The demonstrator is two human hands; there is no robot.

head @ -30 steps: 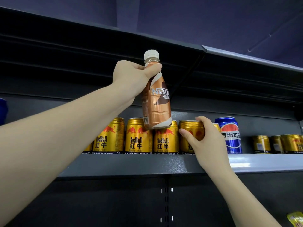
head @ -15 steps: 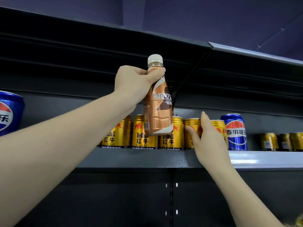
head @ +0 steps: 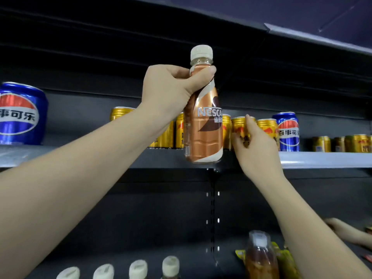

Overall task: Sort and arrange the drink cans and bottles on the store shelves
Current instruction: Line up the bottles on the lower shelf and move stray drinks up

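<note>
I hold coffee bottle (head: pixel 203 125) by neck, left hand (head: pixel 171 91) fingers wrapped tight, bottle in air before shelf (head: pixel 322 159) edge. Right hand (head: pixel 255 150) fingers curl around gold can (head: pixel 240 125) on shelf. Risk: bottle swings, knocks cans beside it off shelf.

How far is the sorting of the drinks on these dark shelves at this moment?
Partly done. The gold Red Bull cans already stand in a row on the grey metal shelf. In hand: the left hand holds the brown Nescafe bottle with white cap in the air, and the right hand grips one gold can. Left: the bottle needs a place, and a blue Pepsi can stands among the gold ones.
</note>
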